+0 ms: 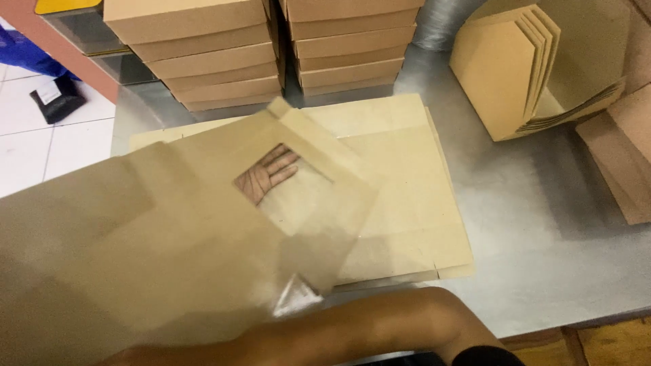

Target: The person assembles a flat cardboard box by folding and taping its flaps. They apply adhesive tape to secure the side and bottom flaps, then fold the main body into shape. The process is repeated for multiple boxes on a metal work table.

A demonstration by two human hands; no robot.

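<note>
I hold a flat brown cardboard sheet (169,251) with a clear film window, tilted above the table and blurred. My left hand (268,177) shows through that window. It lies under the sheet with its palm up and fingers stretched flat against the film, bearing the sheet. My right forearm (380,329) crosses the bottom of the view from right to left, below the sheet's near edge. Its hand is hidden at the lower left. A loose corner of clear film (295,298) sticks out at the sheet's near edge.
Flat cardboard blanks (407,203) lie stacked on the steel table (542,230). Two piles of folded brown boxes (210,61) (352,47) stand at the back. Upright blanks (505,74) lean at the right, with more cardboard (624,156) beyond. White floor tiles (41,135) show at left.
</note>
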